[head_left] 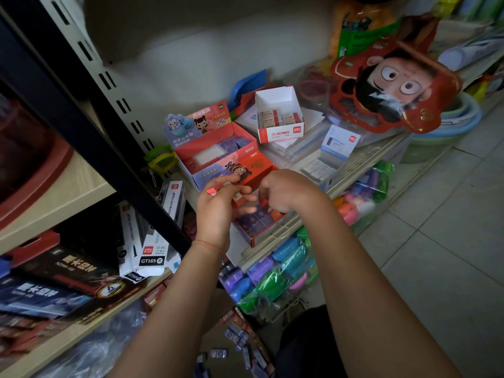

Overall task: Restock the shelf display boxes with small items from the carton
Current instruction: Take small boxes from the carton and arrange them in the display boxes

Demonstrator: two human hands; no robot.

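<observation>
**Both hands working at the front red display box**

Down by your knees, the carton [240, 347] is sitting low in the frame, with small blue and red packets [218, 353] lying loose in it. Just above, your forearms are crossing in front of bagged, brightly coloured goods [275, 276] hanging under the shelf edge [275, 236]. Your left hand [218, 205] is pinching a small red item [212, 191] at its fingertips, and your right hand [283, 190] is curling over the front red display box [256, 214]; what it is gripping, you cannot tell. Both hands are hiding much of that box. Behind it, a second red display box [215, 154] is standing half filled, with a white eraser box [281, 115] and a pale blue box [327, 156] farther back. A big cartoon-face bag [395, 88] is leaning at the far right.
</observation>
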